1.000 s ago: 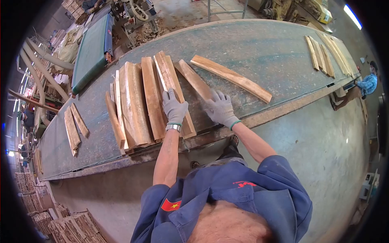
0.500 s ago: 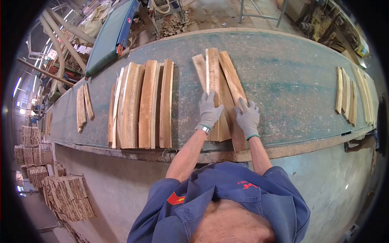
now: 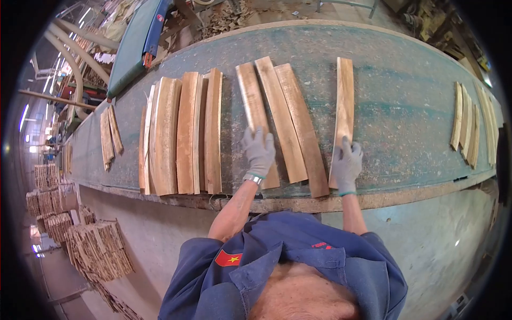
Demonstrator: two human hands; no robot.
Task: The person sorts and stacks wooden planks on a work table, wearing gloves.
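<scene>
Head view: the person leans over a long green bench (image 3: 394, 96), both hands gloved in grey. The left hand (image 3: 258, 151) lies palm-down, fingers spread flat, on the near end of a wooden slat (image 3: 253, 104); it presses rather than grips. That slat's long axis runs away from the person, far end tilted slightly to the left. Touching it on the right lie two more slats (image 3: 292, 117), fanned at the same slant, their near ends reaching toward the bench's front edge.

The right hand (image 3: 346, 162) rests on the near end of a single slat (image 3: 344, 98) that lies apart from the fan, with bare bench between them. The fingers lie over the wood's end; whether they curl around its edge cannot be told. This slat points almost straight away from the person, nearly square to the front edge.

To the left, a packed row of curved slats (image 3: 184, 133) lies side by side, all lengthwise away from the person. Farther left lies a small pair of slats (image 3: 109, 136); at the far right, another group of slats (image 3: 472, 122).
</scene>
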